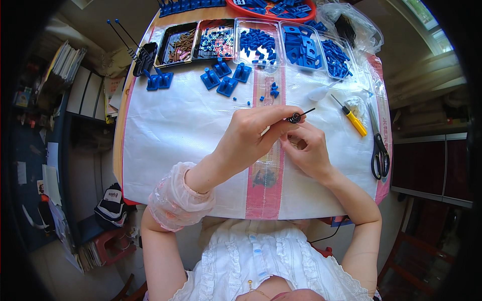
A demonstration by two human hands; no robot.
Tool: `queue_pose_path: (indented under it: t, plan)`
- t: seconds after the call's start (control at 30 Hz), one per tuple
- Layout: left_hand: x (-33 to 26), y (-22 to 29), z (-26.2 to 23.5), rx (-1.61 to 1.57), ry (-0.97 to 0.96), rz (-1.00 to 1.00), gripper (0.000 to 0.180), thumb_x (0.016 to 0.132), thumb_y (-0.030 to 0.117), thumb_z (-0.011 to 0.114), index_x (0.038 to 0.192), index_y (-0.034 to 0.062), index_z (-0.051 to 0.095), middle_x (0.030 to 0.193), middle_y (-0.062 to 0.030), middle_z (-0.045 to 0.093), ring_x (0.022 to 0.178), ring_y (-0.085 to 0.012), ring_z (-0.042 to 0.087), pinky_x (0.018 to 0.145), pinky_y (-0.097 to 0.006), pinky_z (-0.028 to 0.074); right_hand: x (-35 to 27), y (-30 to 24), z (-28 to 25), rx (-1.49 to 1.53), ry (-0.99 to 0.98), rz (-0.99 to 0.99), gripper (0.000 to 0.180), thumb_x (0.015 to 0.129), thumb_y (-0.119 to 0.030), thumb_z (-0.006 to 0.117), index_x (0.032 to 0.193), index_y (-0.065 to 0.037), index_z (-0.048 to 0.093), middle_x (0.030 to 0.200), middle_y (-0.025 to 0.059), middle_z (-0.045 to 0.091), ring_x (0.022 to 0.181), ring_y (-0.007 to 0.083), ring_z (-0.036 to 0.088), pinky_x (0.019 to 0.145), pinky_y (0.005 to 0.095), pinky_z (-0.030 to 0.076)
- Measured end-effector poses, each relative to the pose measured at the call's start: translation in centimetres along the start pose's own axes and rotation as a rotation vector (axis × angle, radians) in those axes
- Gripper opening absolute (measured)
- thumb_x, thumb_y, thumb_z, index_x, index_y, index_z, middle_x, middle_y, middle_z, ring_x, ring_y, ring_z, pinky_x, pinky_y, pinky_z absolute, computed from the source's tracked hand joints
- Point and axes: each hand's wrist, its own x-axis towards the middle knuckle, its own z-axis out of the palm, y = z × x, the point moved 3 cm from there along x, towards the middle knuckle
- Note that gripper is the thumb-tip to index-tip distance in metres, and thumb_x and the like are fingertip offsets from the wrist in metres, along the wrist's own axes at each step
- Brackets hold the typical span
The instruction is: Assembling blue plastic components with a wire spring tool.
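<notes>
Inward from the tabletop's (170, 135) near edge, our right hand (312, 153) curled, its hold unclear to us, beside our left hand (251, 128), which gripped a black spring (294, 118). We seemingly were positioning it, next needing steadiness. Trays (173, 64) stood toward the far edge.

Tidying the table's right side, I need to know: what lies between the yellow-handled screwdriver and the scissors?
In the head view, a crumpled whitish wad lies between the yellow-handled screwdriver and the scissors; its material is unclear.
</notes>
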Motion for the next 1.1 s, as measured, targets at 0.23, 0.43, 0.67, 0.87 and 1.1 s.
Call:
queue_pose_path:
  t: [0.23,0.43,0.67,0.87,1.1]
  plan:
    - [-0.1,-0.1,0.0,-0.011,-0.006,-0.012,0.019,0.095,-0.003,0.07,0.113,-0.0001,0.074,0.095,-0.0087,0.077,0.071,-0.0151,0.074,0.063,-0.027,0.06,-0.5,0.3,0.1,0.048,-0.02,-0.026,0.011,0.084,0.003,0.072,0.095,0.003,0.072,0.087,0.0099,0.067,0.072,0.02,0.07,0.062,0.0305,0.054]
    - [0.0,0.1,0.0,0.018,-0.009,0.005,0.02,0.094,-0.003,0.071,0.113,-0.0001,0.074,0.095,-0.0085,0.078,0.073,-0.0163,0.074,0.064,-0.028,0.06,0.0,-0.2,0.5,-0.178,0.048,-0.341,0.011,0.081,0.002,0.074,0.091,0.001,0.07,0.086,0.0099,0.065,0.072,0.0246,0.067,0.062,0.0353,0.054]
    - [0.0,-0.1,0.1,0.002,-0.007,-0.003,0.02,0.094,-0.002,0.071,0.114,-0.0002,0.073,0.098,-0.0086,0.078,0.076,-0.0171,0.075,0.066,-0.028,0.062,-0.3,0.5,0.2,-0.181,0.065,-0.138,0.01,0.082,0.0,0.076,0.091,0.0,0.071,0.083,0.0096,0.065,0.067,0.0238,0.066,0.061,0.0347,0.052]
    - [0.0,0.0,0.1,0.002,-0.015,-0.004,0.02,0.095,-0.002,0.071,0.114,-0.0004,0.073,0.098,-0.0087,0.078,0.077,-0.0173,0.076,0.066,-0.028,0.062,-0.2,0.9,0.1,-0.033,0.117,-0.07,0.012,0.085,0.0,0.075,0.097,0.001,0.072,0.084,0.0103,0.066,0.067,0.0218,0.066,0.062,0.0335,0.052]
    - [0.0,0.1,0.0,0.023,-0.012,0.018,0.019,0.095,-0.002,0.071,0.113,-0.0001,0.073,0.095,-0.0085,0.077,0.073,-0.0164,0.075,0.065,-0.027,0.061,-0.3,0.1,0.3,-0.09,0.01,-0.062,0.011,0.086,0.0,0.074,0.098,0.002,0.073,0.086,0.0098,0.067,0.068,0.0196,0.067,0.062,0.0316,0.052]
